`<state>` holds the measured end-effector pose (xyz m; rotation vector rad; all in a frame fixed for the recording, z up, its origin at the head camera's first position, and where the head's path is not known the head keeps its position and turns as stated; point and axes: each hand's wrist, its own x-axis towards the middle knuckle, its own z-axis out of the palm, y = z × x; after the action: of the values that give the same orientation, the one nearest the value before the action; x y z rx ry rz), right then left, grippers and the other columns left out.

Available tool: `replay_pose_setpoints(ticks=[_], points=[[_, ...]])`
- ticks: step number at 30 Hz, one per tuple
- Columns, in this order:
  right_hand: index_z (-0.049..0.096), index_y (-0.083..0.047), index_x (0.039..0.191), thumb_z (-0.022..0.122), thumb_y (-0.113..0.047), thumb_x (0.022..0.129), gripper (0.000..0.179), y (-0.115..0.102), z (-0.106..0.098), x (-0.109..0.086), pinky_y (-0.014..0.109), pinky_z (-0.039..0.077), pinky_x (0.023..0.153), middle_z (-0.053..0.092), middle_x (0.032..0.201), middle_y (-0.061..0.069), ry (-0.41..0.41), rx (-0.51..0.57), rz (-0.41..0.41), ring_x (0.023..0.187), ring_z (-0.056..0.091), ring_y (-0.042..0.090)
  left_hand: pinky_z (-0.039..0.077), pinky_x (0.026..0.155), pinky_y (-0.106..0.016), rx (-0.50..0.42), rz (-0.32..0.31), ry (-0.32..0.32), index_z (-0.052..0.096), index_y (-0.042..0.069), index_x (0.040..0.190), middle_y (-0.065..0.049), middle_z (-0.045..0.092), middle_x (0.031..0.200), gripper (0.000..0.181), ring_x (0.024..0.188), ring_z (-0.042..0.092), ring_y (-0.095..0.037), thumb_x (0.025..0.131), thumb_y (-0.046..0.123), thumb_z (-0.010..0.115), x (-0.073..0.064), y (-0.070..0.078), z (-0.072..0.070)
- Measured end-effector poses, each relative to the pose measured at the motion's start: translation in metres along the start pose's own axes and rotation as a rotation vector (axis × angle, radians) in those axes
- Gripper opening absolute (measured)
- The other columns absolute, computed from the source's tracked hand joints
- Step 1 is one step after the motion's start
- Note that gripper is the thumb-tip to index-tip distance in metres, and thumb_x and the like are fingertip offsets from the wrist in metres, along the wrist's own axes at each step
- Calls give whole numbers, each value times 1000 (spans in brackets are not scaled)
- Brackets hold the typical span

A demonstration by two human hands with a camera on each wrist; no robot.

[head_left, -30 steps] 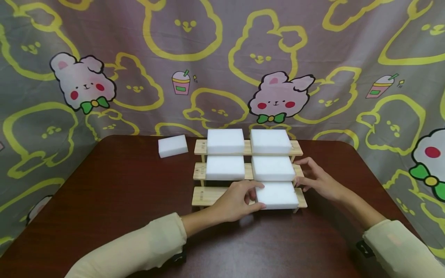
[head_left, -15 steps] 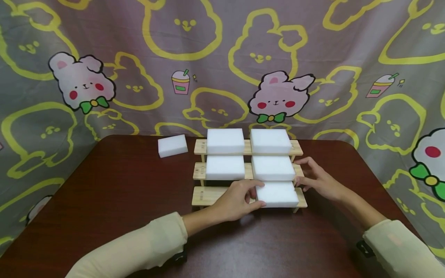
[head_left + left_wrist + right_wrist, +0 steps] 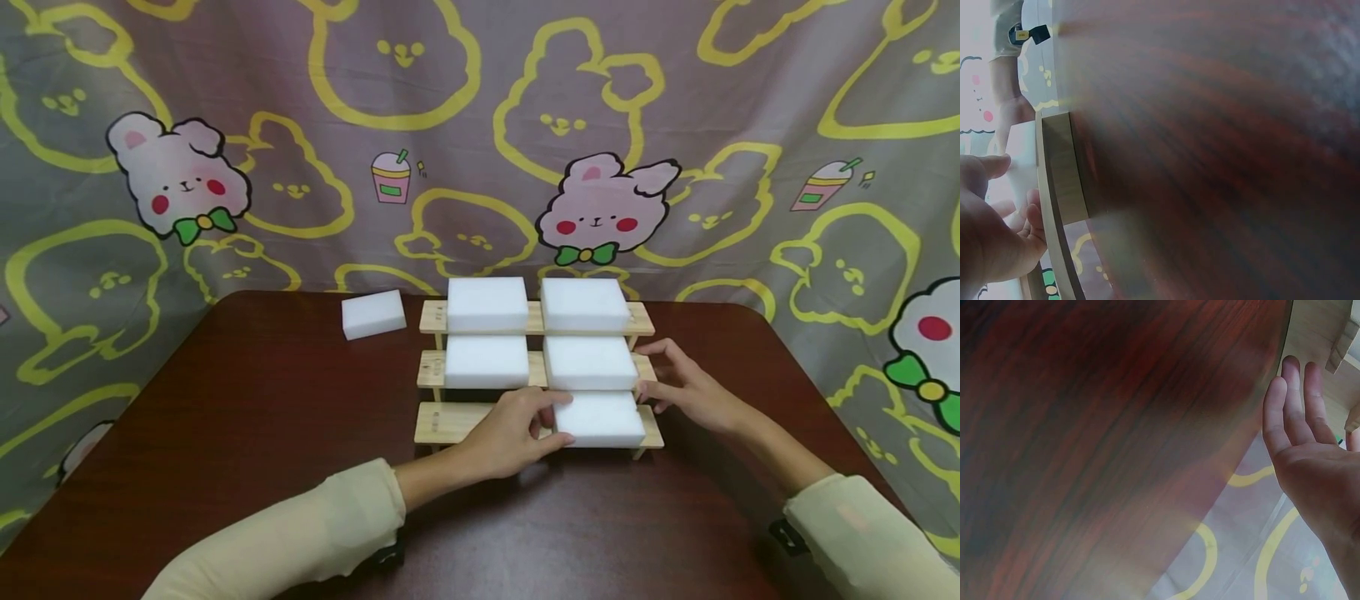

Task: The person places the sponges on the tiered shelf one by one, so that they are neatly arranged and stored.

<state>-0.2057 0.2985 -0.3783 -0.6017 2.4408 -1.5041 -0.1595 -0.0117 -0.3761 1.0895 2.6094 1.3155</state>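
Observation:
A three-tier wooden stand (image 3: 437, 423) carries white foam blocks. My left hand (image 3: 504, 435) holds the left end of the lowest-tier foam block (image 3: 600, 419), its thumb at the front edge and a finger at the back. In the left wrist view that foam block (image 3: 1022, 156) rests against the wooden slat (image 3: 1047, 169), beside the left fingers. At the stand's right end is my right hand (image 3: 693, 396), fingers spread beside the foam blocks; whether they touch is unclear. The right wrist view shows several fingers of the right hand (image 3: 1319, 456) extended.
Behind, the middle and upper tiers each bear two foam blocks, such as the upper left one (image 3: 487, 304). A loose smaller-looking foam block (image 3: 372, 315) lies on the dark wooden table (image 3: 300, 400) left of the stand. A patterned curtain (image 3: 450, 167) hangs behind the table.
The lowest-tier foam block has shifted very slightly back, away from the front edge, with my left hand still on it. Both hands are otherwise almost where they were.

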Motion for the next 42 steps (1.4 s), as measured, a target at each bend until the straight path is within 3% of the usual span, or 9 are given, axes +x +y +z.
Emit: replay_pose_setpoints(ticks=[10,21,25,30,32,42], points=[[33,1,140,59,-7,104,45,0,0,-1,40,56,68,62,110,23,2,-5,3,90,69,18,46,62,-16,34,-10,-24,67,1,134,-6,66,91,44,69,56,-10,94,14,78,0,-1,1],[32,1,140,59,-7,104,46,-1,0,-1,39,56,68,62,109,22,-3,-12,0,90,69,19,46,65,-17,50,18,0,67,0,131,-7,65,96,44,69,53,-8,93,18,80,-7,1,-4],[32,1,141,59,-7,104,46,-1,-1,-1,39,56,69,63,108,21,-3,-17,0,90,69,19,46,66,-18,42,25,-26,67,1,130,-6,63,98,41,69,52,-6,93,18,79,-16,5,-12],[32,1,141,59,-7,104,46,0,-1,0,39,57,68,63,107,21,-3,-22,0,90,69,19,46,66,-18,17,104,-42,68,2,125,-9,63,98,34,71,53,-6,95,14,77,-26,8,-24],[32,1,141,59,-8,104,46,0,-1,0,39,57,68,63,107,21,-4,-22,-1,90,69,19,46,64,-17,13,136,-30,69,1,123,-9,64,97,32,71,53,-4,95,12,77,-28,7,-29],[32,0,142,59,-8,104,47,1,-1,-1,39,57,69,60,115,26,-2,-17,3,92,68,19,51,63,-22,52,171,54,71,2,117,-7,66,89,28,70,56,-5,91,8,79,-42,11,-60]])
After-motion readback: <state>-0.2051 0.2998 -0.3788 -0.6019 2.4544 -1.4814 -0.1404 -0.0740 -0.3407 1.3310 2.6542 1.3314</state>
